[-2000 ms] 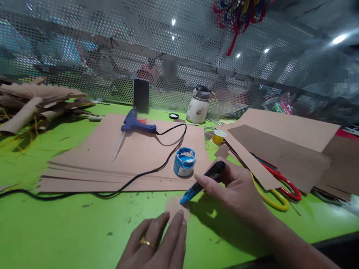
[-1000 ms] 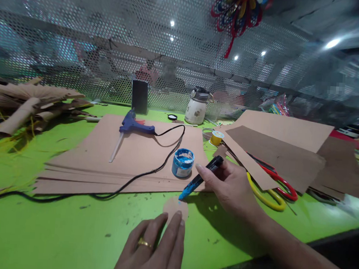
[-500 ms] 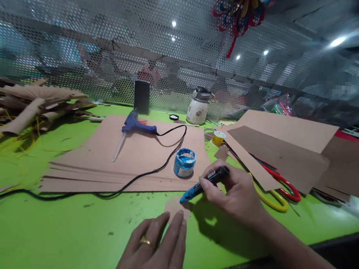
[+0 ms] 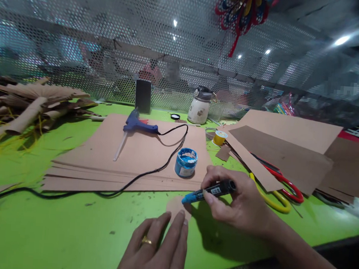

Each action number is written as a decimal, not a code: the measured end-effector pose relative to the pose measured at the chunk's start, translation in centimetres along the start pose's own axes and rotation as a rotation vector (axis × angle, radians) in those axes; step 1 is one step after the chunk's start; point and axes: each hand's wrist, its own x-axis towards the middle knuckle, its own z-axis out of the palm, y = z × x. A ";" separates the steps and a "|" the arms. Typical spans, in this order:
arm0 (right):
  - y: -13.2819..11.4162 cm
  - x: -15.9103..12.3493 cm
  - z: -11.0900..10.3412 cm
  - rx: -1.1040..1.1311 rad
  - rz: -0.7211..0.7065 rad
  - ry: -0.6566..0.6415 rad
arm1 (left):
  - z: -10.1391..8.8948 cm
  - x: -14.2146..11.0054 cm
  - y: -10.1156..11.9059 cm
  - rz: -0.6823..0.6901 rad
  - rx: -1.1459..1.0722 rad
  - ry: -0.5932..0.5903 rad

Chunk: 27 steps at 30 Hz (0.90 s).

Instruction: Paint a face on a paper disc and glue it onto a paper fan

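Between thumb and fingers, my right hand (image 4: 235, 198) grips a black marker (image 4: 215, 190) with a blue, paint-covered front end. Its tip is at a small rounded piece of brown paper (image 4: 174, 204) on the green table; whether it touches cannot be told. My left hand (image 4: 161, 246), wearing a gold ring, lies with fingers stretched out, their tips on the near part of that paper and hiding some of it. Just beyond the hands, an open jar of blue paint (image 4: 186, 163) stands on stacked brown paper sheets (image 4: 104, 149).
A blue glue gun (image 4: 140, 125) rests on the sheets, its black cord (image 4: 146, 174) running left. Scissors with red handles (image 4: 295, 194) and yellow handles (image 4: 281, 203) lie right, partly under brown paper. A white bottle (image 4: 199, 109) stands behind; paper rolls (image 4: 27, 117) pile up left.
My right hand has tilted the marker flatter, its back end swinging slightly right and down. The left hand keeps its place on the paper. The whole view has shifted a little.
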 end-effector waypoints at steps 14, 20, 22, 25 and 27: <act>-0.2 -0.6 -1.2 -0.027 -0.070 -0.235 | 0.3 -0.2 0.0 0.012 0.022 0.012; 0.0 -0.5 -1.1 -0.037 0.005 -0.057 | 0.2 -0.1 0.0 0.008 0.025 0.029; 0.3 -0.4 -1.0 -0.028 0.029 -0.002 | 0.2 0.0 0.1 0.005 0.023 0.034; 0.5 -0.4 -0.9 0.021 0.064 0.060 | 0.1 0.1 0.1 0.001 0.014 0.039; 0.6 -0.3 -0.9 0.051 0.071 0.086 | 0.0 0.1 0.1 -0.006 0.013 0.041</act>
